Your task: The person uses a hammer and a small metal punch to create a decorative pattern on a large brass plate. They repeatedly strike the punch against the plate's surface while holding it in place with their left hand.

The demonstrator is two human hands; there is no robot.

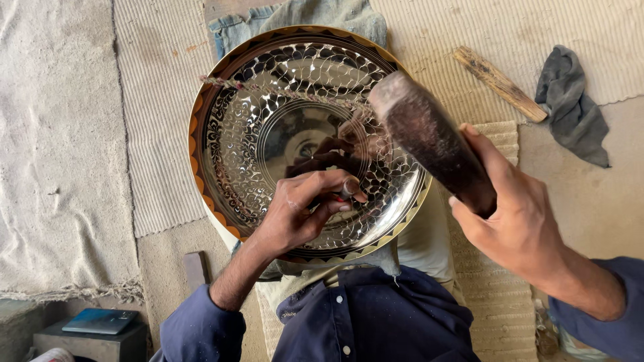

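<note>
A large round shiny metal plate (268,87) with a hammered scale pattern and an orange-brown rim lies in front of me. My left hand (302,208) rests on its lower part and pinches a small metal punch (349,188) upright against the surface. My right hand (516,221) grips a thick dark wooden mallet (429,134), raised over the plate's right side with its pale end pointing up-left, above the punch.
The plate rests on cloth over my lap, on ribbed woven mats. A wooden stick (500,84) and a grey rag (573,107) lie at the upper right. A small box (94,338) with a dark flat object on top sits at the lower left.
</note>
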